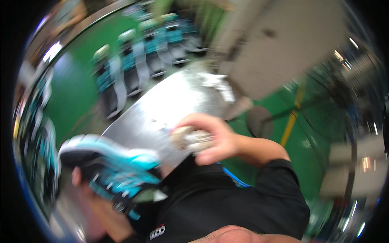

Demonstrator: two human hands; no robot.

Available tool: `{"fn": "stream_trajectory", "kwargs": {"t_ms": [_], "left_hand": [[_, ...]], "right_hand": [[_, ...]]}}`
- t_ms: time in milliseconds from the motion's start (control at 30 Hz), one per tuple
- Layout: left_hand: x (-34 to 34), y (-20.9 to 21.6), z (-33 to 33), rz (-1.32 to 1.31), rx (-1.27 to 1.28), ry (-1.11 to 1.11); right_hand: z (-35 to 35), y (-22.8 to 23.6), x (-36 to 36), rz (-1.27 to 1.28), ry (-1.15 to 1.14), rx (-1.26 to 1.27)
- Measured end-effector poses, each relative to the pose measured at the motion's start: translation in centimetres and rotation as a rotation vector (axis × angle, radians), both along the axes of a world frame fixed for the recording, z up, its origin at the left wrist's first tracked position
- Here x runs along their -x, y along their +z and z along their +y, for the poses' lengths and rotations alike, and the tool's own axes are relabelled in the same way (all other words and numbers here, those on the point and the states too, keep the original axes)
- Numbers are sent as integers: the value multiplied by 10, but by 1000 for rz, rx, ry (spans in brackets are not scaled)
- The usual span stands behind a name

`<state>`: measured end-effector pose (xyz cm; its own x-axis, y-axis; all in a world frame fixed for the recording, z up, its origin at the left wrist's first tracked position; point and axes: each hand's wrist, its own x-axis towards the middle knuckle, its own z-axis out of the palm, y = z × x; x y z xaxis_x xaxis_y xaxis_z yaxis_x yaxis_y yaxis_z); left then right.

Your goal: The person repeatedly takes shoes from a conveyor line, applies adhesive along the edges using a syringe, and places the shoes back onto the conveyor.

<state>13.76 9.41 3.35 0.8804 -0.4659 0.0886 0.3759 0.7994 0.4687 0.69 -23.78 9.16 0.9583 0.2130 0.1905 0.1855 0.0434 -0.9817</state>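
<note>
A turquoise and black sports shoe with a white sole is tilted on its side at the lower left. My left hand is closed on it, with most of the fingers hidden behind the shoe. To the right, my right hand curls around a pale beige and whitish lump, perhaps a wadded cloth; motion blur hides its exact kind. The lump is over the near edge of a shiny metal table, apart from the shoe.
Several similar shoes stand in a row on a green surface beyond the metal table. White crumpled scraps lie at the table's far right. A pedestal fan and stacked cartons are at the right. Another person is at the far left.
</note>
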Motion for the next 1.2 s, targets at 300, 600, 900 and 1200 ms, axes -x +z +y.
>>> {"fn": "stream_trajectory", "kwargs": {"t_ms": [300,600,900,1200], "left_hand": [[19,16,-19,-284,-275,161],[20,6,-21,-516,-263,152],[18,13,-16,-615,-337,139],[20,12,-16,-549,-299,124]], "right_hand": [[45,35,-30,3,297,-468],[80,41,-57,-112,517,-569],[85,47,-53,-34,502,-509],[83,55,-52,50,485,-460]]}}
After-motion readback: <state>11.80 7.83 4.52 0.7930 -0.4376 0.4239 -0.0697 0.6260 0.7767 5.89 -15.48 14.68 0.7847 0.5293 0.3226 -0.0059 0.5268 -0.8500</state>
